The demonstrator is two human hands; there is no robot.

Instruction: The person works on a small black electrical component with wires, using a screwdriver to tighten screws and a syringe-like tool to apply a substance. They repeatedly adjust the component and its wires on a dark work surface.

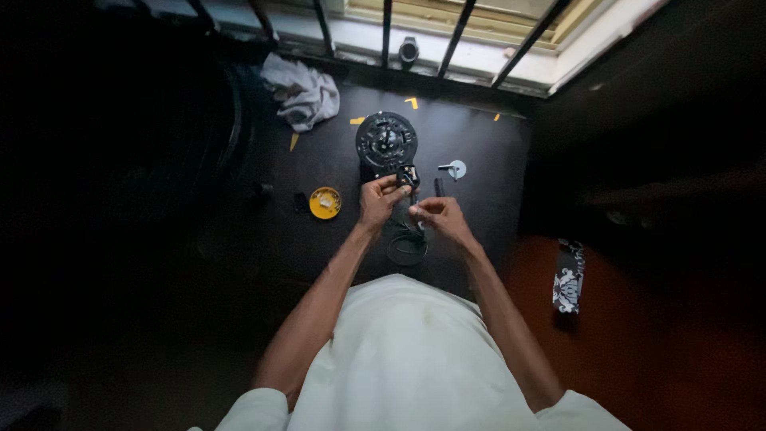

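My left hand (377, 200) grips a small black part (408, 175) with a pale face, held just below a round black disc-shaped device (386, 140) on the dark table (303, 231). My right hand (440, 217) is pinched on a thin black wire (415, 214) close beside the left hand. That wire runs down to a loop of black cable (407, 247) lying on the table in front of me. Both hands are close together, nearly touching.
A small yellow round dish (325, 203) lies left of my hands. A white disc with a dark stub (455, 168) and a dark rod (438, 187) lie to the right. A crumpled white cloth (302, 93) sits far left, below the barred window (447, 40).
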